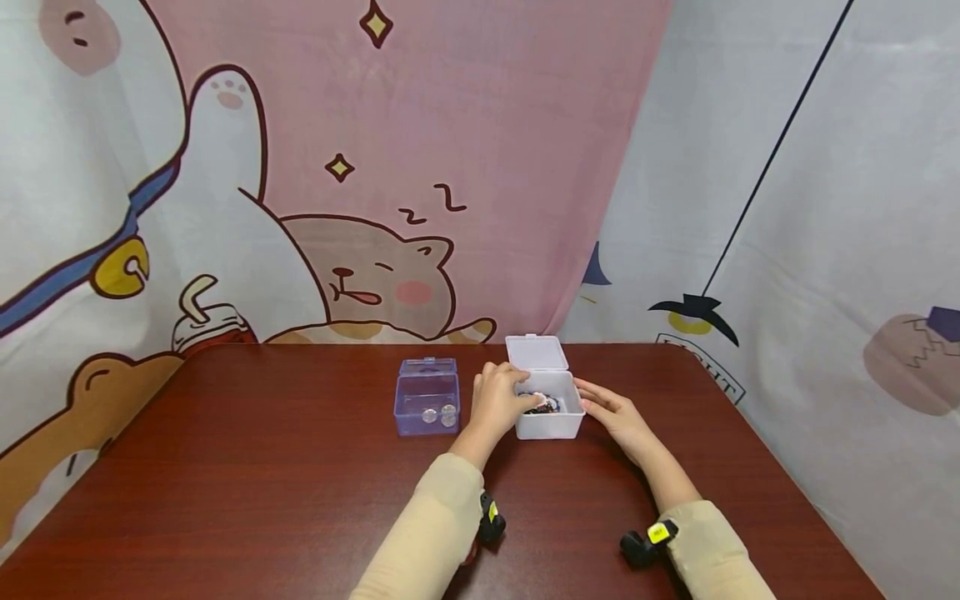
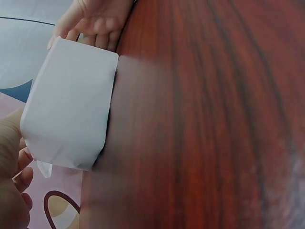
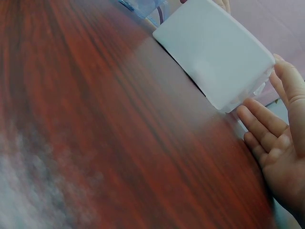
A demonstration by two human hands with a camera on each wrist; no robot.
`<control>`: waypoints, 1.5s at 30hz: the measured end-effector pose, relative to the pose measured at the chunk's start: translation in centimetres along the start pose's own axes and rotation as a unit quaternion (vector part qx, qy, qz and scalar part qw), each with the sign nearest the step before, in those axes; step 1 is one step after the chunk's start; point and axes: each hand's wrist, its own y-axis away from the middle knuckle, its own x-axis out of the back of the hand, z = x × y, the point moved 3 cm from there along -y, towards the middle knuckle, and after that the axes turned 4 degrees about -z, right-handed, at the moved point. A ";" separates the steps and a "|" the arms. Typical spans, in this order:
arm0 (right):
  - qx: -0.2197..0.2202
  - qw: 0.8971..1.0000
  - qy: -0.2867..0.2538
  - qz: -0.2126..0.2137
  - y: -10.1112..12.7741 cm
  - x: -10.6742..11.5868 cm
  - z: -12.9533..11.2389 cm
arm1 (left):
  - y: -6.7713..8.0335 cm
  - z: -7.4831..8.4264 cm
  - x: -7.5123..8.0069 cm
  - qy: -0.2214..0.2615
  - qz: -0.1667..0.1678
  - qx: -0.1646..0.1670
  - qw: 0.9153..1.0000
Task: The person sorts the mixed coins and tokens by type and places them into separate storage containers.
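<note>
A small white plastic box [image 1: 549, 427] stands on the table with its hinged lid [image 1: 537, 353] tipped back. Inside lies a heap of small dark and pale pieces [image 1: 546, 405], too small to make out. The left hand [image 1: 495, 400] is at the box's left side, thumb over the opening and other fingers bent beside the wall; it appears to hold that side. On the opposite side, the right hand [image 1: 617, 418] touches the box with nearly straight fingers, its thumb [image 3: 290, 78] at the rim. Both wrist views show the box's plain front wall [image 2: 71, 100].
Left of the white box stands a see-through blue-purple box [image 1: 427, 425], its lid [image 1: 427, 367] raised, with two clear round pieces [image 1: 447, 415] in it. The brown wooden table [image 1: 262, 483] ends at a printed cloth backdrop [image 1: 525, 167].
</note>
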 end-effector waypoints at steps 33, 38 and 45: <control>0.010 1.000 -0.009 0.008 -1.0 0.5 3.0 | 5.0 0.6 5.0 0.227 -0.007 -0.084 0.970; 0.011 1.000 -0.016 0.009 -0.9 0.5 2.9 | 5.8 0.6 5.8 0.240 -0.013 -0.098 0.966; 0.009 1.000 -0.015 0.007 -0.9 0.5 2.8 | 7.0 0.6 6.5 0.241 -0.044 -0.104 0.964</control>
